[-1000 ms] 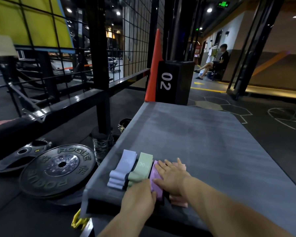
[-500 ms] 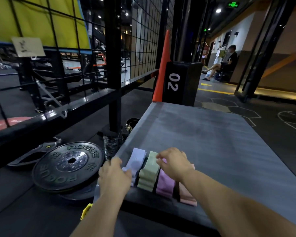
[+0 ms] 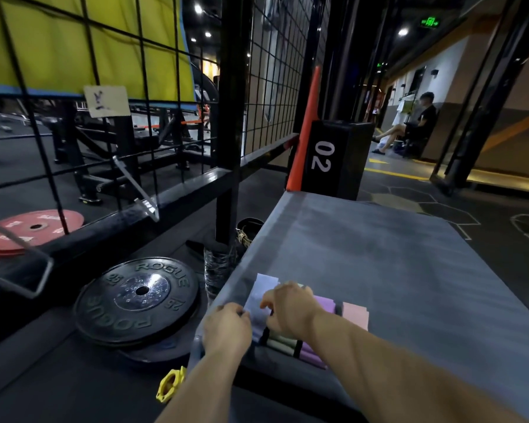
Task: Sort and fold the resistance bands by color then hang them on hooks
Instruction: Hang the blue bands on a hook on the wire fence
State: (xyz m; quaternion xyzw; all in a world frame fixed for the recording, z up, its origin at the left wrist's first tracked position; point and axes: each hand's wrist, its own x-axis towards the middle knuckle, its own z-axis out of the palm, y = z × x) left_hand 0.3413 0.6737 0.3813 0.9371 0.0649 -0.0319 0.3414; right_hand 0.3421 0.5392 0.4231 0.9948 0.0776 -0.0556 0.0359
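Shift: right hand (image 3: 290,309) onto lavender band (image 3: 257,317) (beside left hand (image 3: 226,328))

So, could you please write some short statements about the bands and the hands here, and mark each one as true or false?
1. The folded bands lie side by side on the grey mat, near its front left corner. True.
2. The pink band is the leftmost of the row. False: it is the rightmost, and the lavender band is the leftmost.
3. Both hands are at the lavender band. True: the left hand pinches its left edge and the right hand is at its right edge with curled fingers.
4. The black weight plate lies on the mat. False: it lies on the floor, left of the mat.
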